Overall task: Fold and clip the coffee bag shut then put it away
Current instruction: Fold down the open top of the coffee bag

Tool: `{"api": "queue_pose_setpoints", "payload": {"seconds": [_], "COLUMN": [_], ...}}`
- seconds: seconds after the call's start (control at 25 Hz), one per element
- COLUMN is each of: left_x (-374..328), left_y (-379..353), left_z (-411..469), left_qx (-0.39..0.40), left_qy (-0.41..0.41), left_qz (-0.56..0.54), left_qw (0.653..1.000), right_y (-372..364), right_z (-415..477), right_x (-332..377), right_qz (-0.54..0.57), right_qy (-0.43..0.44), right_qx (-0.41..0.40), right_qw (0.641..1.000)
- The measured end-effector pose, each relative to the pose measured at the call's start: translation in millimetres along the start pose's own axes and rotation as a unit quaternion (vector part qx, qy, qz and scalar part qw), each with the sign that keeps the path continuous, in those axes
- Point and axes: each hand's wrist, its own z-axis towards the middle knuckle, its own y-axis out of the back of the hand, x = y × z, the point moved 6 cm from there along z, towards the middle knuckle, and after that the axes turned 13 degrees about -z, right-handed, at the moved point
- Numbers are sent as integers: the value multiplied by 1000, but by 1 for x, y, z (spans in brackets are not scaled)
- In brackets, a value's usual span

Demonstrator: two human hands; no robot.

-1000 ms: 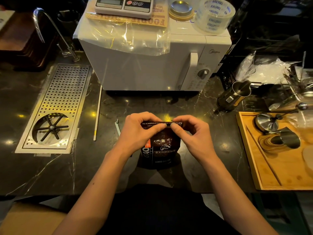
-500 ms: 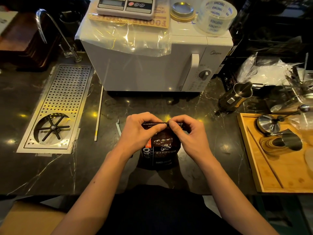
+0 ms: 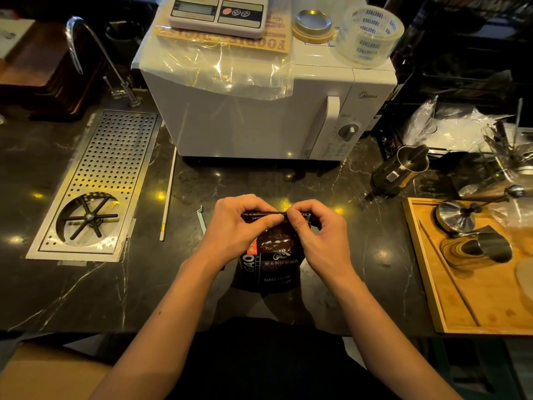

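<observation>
Dark glossy coffee bag with white lettering and an orange label (image 3: 269,255), upright on the black marble-veined counter (image 3: 86,290), just ahead of the body. Top edge pinched flat between both hands, thumbs on the near face, fingers curled over the far side. Left hand (image 3: 236,223) clamped on the left half of the folded strip; right hand (image 3: 320,229) clamped on the right half, thumb tips almost meeting at the middle of the crease. Both grips narrow and closed on the bag's top, nothing else held.

Held so, probably, to press the fold sharp and keep the mouth from springing open before a clip goes on; standing upright likely keeps the contents settled below the crease. Folding step judged under way, clipping not yet done.

Wrists raised and bent inward, forearms converging from below, knuckles up, elbows out of sight.

Just left of the grip, a pale thin clip-like piece (image 3: 201,219) lying on the counter, partly hidden by the left hand; whether this is the sealing clip, cannot tell. Further left, a thin white rod (image 3: 168,197). Beyond the grip, a white boxy microwave oven (image 3: 259,116). Right of the grip, a wooden tray (image 3: 432,298) bearing steel tools.
</observation>
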Motion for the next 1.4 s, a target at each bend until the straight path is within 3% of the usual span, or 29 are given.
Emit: {"api": "queue_pose_setpoints", "payload": {"seconds": [0.4,0.8,1.08,1.28,1.4], "left_x": [3,0,14,14,11], "left_y": [9,10,15,21,20], "left_z": [-11,-8,-15,-16,-15], "left_qx": [-84,-83,-97,-100,-108], "left_qy": [14,-10,59,34,19], "left_qz": [-34,-12,-107,-73,-60], "left_qw": [996,996,988,992,992], "right_y": [-4,7,4,6,9], "right_z": [0,-1,0,-2,2], "right_x": [4,-13,-13,-11,1], "right_qz": [-28,107,82,80,28], "right_qy": [-5,-71,-76,-66,-14], "right_qx": [-71,-21,-64,-35,-4], "right_qw": [997,991,992,994,999]}}
